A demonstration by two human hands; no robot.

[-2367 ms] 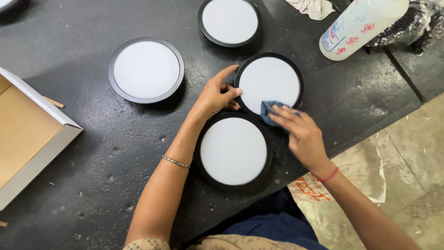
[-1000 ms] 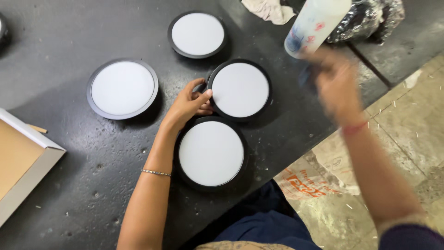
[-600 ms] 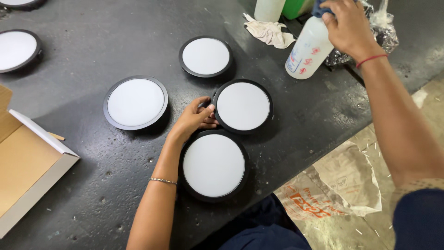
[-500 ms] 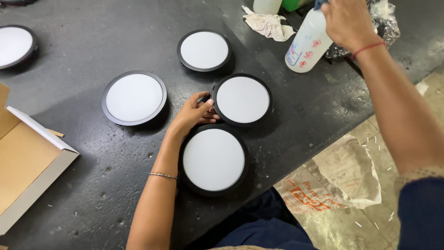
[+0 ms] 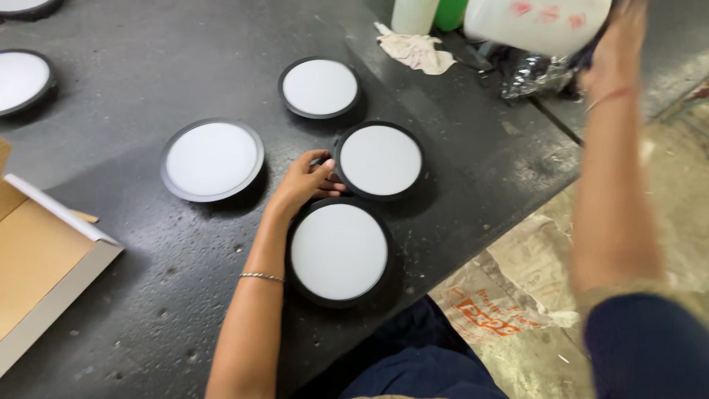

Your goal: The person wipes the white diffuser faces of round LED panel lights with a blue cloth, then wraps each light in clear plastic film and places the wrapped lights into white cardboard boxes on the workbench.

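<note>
So the right hand (image 5: 617, 55) is off the round lamp (image 5: 380, 160) now, cloth gone from its face, and it's got the white bottle (image 5: 535, 22) lifted off the bench, tipped up near the top edge.

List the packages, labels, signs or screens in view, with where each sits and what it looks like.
Cardboard box: left edge of the dark table, open, brown inside, pale flaps.
White plastic bottle: top right, held in the right hand, blurred red label marks.
Printed sack: floor beside the table, pale with orange print.
No signs or screens.
</note>
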